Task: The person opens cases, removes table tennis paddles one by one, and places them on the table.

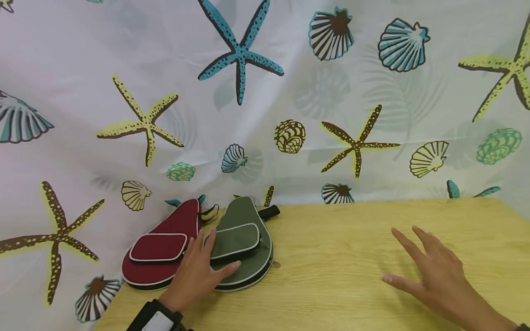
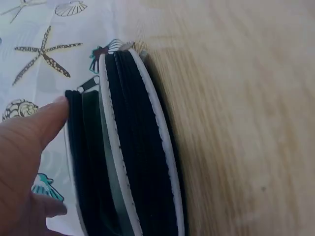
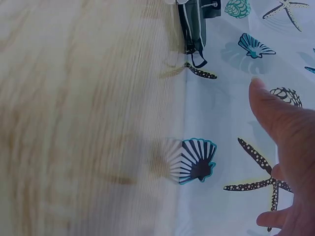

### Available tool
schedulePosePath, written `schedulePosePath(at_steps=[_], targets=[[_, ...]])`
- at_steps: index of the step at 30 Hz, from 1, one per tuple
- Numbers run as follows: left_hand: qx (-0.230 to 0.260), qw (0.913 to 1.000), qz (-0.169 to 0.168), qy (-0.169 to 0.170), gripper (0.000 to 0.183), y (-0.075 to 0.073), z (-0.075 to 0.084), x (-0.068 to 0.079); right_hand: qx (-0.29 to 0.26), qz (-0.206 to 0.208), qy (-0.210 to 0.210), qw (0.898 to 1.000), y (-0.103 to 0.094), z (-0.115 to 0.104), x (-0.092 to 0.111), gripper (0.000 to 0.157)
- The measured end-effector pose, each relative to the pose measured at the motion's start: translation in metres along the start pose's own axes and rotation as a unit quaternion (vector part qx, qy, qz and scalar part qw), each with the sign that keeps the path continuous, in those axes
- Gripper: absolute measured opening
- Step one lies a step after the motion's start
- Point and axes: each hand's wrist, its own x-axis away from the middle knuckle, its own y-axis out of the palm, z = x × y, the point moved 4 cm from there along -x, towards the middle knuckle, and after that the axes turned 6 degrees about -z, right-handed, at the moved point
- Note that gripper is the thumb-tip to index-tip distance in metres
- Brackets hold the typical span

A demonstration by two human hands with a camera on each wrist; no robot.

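Two paddle-shaped zip cases with white piping and front pockets lie side by side on the table's left. One is a dark red case (image 1: 178, 226); beside it is a green case (image 1: 240, 214). My left hand (image 1: 194, 276), fingers spread, hovers in front of both and hides part of each. In the left wrist view the thumb is close to the green case's pocket (image 2: 91, 162); whether it touches cannot be told. My right hand (image 1: 440, 276) is held over the right side of the table, fingers extended and holding nothing. In the right wrist view the green case (image 3: 201, 24) is far off.
The light wooden table (image 1: 331, 257) runs up to a white cloth (image 1: 265, 101) printed with starfish and shells, which hangs behind and at the left. A black strap or handle (image 1: 269, 212) sticks out behind the green case. A dark band (image 1: 155, 317) is on the left wrist.
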Motion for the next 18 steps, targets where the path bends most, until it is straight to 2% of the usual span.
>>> schedulePosePath(at_steps=[5, 13, 18], targets=[[0.017, 0.9990, -0.042, -0.004, 0.119, 0.009, -0.006, -0.012, -0.001, -0.001, -0.006, 1.000, 0.002, -0.004, 0.001, 0.105], [0.054, 0.9966, -0.063, 0.010, 0.117, 0.018, -0.010, -0.018, 0.006, -0.001, -0.015, 1.000, 0.003, -0.008, -0.001, 0.105], [0.043, 0.9965, -0.071, 0.002, 0.117, 0.021, -0.006, -0.017, -0.011, -0.023, -0.015, 1.000, 0.007, -0.018, -0.006, 0.101]])
